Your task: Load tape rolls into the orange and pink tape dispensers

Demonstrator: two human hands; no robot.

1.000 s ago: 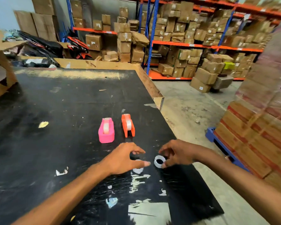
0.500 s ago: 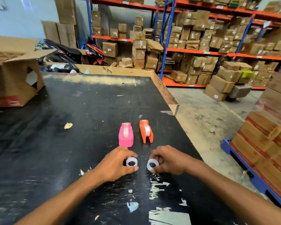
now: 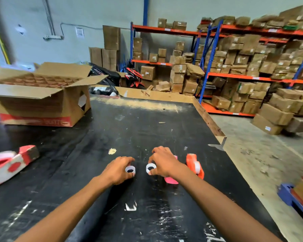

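Head view: both bare forearms reach out over a black table [image 3: 147, 119], its top matte, scuffed and flecked with pale scratches and scraps of white residue. The left hand [image 3: 118, 169] has its fingers curled down around a small tape roll [image 3: 130, 169], a short translucent-white ring with a dark round hole, pinched at the fingertips. The right hand [image 3: 163, 163] grips a second tape roll [image 3: 151, 168] of the same shape, thumb below and fingers arched over it; the two rings sit near each other, apart, between the two sets of fingertips. Whether the rolls touch the tabletop cannot be told. Just beyond the right knuckles, to their right, stands the orange dispenser [image 3: 195, 165], smooth glossy plastic with a rounded hump and a clear roll visible in it. The pink dispenser [image 3: 171, 179] is mostly hidden under the right hand and wrist, only a flat pink base showing below the palm. Well to the left of the left fingers lies a larger red-and-white tape dispenser [image 3: 10, 164], blurred. Far beyond the fingertips, an open corrugated cardboard box [image 3: 42, 102] sits on the table, flaps spread, a gridded divider inside.
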